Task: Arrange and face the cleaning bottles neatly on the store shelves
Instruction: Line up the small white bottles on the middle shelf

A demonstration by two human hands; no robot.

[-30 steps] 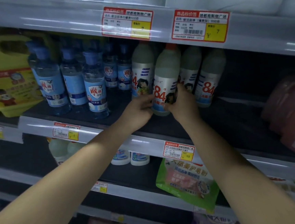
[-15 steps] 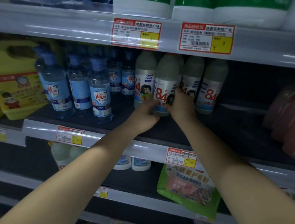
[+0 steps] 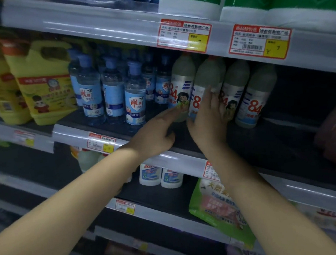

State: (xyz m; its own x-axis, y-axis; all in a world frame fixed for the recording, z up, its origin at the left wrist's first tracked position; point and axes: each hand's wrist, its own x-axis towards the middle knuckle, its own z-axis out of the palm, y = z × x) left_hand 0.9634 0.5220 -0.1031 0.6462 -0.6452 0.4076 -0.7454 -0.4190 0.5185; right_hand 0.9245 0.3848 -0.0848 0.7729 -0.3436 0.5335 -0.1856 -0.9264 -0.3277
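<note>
Pressing flat against the second white "84" bottle (image 3: 204, 87), the right hand (image 3: 209, 119) has its fingers spread and straight, palm on the label, fingertips reaching up the body. That bottle stands upright on the middle shelf (image 3: 186, 156), set back from its front edge, and it's our landmark. Just left of it, the left hand (image 3: 155, 134) stretches out with fingers extended, tips touching the low part of the first "84" bottle (image 3: 181, 85), nothing pinched. Right of the landmark, two more "84" bottles (image 3: 250, 97) stand in the same row, close together. Further left, a cluster of clear blue-capped bottles (image 3: 136, 97) fills the shelf, and beyond them the yellow jugs (image 3: 44, 89). Above the landmark, two red-and-yellow price tags (image 3: 261, 42) sit on the upper shelf rail. Below and slightly right, a green pouch (image 3: 217, 208) hangs over the lower shelf.
</note>
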